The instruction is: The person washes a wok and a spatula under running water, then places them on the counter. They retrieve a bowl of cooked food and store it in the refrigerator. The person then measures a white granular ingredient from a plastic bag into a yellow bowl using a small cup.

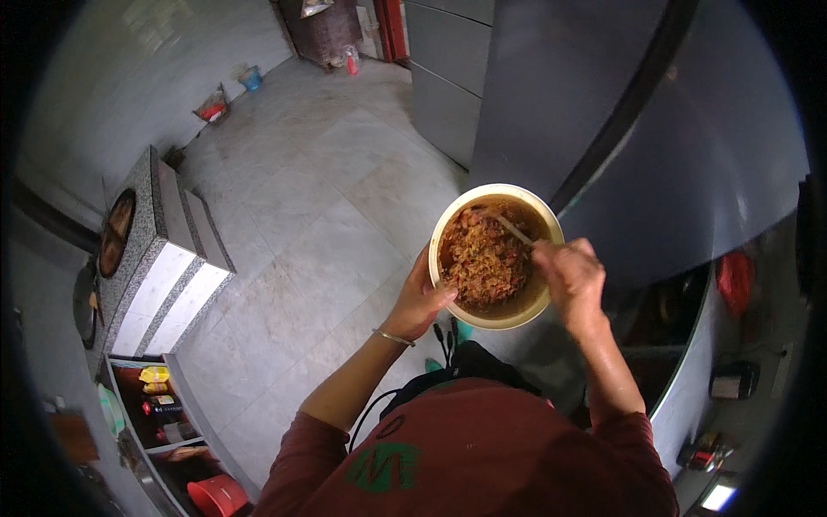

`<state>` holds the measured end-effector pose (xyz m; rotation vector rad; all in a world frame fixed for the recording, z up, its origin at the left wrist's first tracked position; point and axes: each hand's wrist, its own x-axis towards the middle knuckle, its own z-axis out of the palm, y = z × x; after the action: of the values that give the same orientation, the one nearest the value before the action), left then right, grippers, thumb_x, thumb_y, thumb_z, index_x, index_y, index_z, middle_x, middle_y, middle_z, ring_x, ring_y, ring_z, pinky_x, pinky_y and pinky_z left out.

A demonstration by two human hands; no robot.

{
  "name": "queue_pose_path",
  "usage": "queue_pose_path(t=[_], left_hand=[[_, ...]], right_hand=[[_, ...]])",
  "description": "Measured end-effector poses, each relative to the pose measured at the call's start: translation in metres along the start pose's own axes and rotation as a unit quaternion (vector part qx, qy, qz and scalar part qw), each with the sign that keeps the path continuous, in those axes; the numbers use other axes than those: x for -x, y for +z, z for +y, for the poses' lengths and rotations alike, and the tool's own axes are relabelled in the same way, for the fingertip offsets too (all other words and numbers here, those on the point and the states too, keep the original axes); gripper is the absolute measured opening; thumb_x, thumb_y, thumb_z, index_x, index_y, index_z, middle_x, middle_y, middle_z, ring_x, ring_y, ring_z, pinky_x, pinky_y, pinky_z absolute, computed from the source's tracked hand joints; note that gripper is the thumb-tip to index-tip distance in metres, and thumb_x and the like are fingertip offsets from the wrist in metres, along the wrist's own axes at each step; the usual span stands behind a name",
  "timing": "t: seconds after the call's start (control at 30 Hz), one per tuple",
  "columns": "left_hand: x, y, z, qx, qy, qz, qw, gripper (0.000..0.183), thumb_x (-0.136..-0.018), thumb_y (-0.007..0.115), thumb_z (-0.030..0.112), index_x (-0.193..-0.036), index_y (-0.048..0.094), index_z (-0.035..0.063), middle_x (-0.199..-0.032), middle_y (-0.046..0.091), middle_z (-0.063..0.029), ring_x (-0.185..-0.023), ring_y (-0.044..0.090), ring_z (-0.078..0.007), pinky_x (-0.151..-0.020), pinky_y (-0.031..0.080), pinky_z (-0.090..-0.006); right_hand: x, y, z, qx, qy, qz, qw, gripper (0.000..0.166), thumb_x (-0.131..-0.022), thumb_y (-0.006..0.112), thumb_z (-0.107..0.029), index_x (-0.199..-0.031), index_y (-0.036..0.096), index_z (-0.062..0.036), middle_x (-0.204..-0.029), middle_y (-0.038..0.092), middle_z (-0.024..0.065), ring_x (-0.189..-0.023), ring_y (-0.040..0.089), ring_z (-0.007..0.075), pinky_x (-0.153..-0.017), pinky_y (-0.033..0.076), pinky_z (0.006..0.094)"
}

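A round cream-coloured bowl (437,223) is held up in front of me, with a reddish-brown chopped food mixture (484,265) in it. My left hand (423,294) grips the bowl's left side, its thumb on the rim and the other fingers hidden beneath. My right hand (572,274), over the bowl's right rim, is closed on the handle of a utensil (515,229). The utensil's far end is sunk in the food, so its kind cannot be told.
A tiled stove (158,258) stands at left, above a shelf unit (216,430) with bottles and a red plastic basin (218,496). Large grey cabinet doors (555,97) rise at the upper right. A blue bucket (251,79) and a dustpan (212,110) sit by the far wall.
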<state>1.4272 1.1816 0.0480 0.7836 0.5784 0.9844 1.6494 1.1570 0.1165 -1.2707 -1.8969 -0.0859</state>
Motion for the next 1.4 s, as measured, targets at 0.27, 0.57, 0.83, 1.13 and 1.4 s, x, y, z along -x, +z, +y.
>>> queue_pose_path(t=[0.27, 0.57, 0.83, 1.13, 1.4], left_hand=[[-0.099, -0.072, 0.06, -0.024, 0.022, 0.067, 0.997, 0.086, -0.069, 0.07, 0.014, -0.138, 0.02, 0.0056, -0.133, 0.035, -0.0095, -0.123, 0.035, -0.0211, -0.103, 0.029, -0.0353], [-0.185, -0.131, 0.136, -0.055, 0.053, 0.132, 0.988, 0.088, -0.066, 0.072, 0.02, -0.138, 0.021, 0.0084, -0.13, 0.039, -0.0086, -0.12, 0.038, -0.0211, -0.099, 0.034, -0.0353], [-0.256, -0.208, 0.178, -0.021, 0.068, 0.17, 0.983, 0.089, -0.066, 0.074, 0.024, -0.137, 0.023, 0.0083, -0.128, 0.04, -0.0088, -0.117, 0.041, -0.0215, -0.098, 0.036, -0.0355], [-0.381, -0.331, 0.242, 0.014, 0.045, 0.104, 0.994, 0.089, -0.068, 0.073, 0.015, -0.139, 0.02, 0.0085, -0.13, 0.039, -0.0079, -0.12, 0.039, -0.019, -0.101, 0.032, -0.0341], [-0.482, -0.376, 0.296, -0.011, -0.026, 0.0, 1.0, 0.089, -0.07, 0.069, 0.006, -0.141, 0.016, 0.0128, -0.133, 0.037, -0.0093, -0.121, 0.038, -0.0189, -0.101, 0.032, -0.0344]], right_hand=[[-0.084, 0.065, 0.057, -0.023, -0.096, -0.019, 0.995, 0.019, -0.066, 0.064, 0.006, -0.081, 0.062, -0.0043, -0.067, 0.061, 0.0043, -0.057, 0.056, 0.0163, -0.057, 0.037, 0.0289], [-0.2, 0.191, 0.1, -0.17, -0.066, -0.042, 0.982, 0.011, -0.073, 0.062, 0.002, -0.082, 0.061, -0.0024, -0.069, 0.061, 0.0059, -0.056, 0.055, 0.0175, -0.056, 0.037, 0.0307], [-0.309, 0.267, 0.13, -0.099, -0.206, -0.056, 0.972, 0.011, -0.073, 0.061, 0.002, -0.083, 0.06, -0.0034, -0.071, 0.062, 0.004, -0.059, 0.056, 0.0131, -0.058, 0.036, 0.0303], [-0.388, 0.375, 0.158, -0.322, 0.426, -0.175, 0.827, 0.007, -0.083, 0.051, -0.003, -0.079, 0.057, -0.0014, -0.059, 0.056, 0.0084, -0.045, 0.05, 0.0157, -0.044, 0.037, 0.0268], [-0.46, 0.442, 0.164, -0.431, 0.552, -0.156, 0.696, 0.021, -0.086, 0.049, -0.013, -0.07, 0.052, -0.0001, -0.056, 0.054, 0.0079, -0.041, 0.045, 0.0127, -0.038, 0.032, 0.0245]])
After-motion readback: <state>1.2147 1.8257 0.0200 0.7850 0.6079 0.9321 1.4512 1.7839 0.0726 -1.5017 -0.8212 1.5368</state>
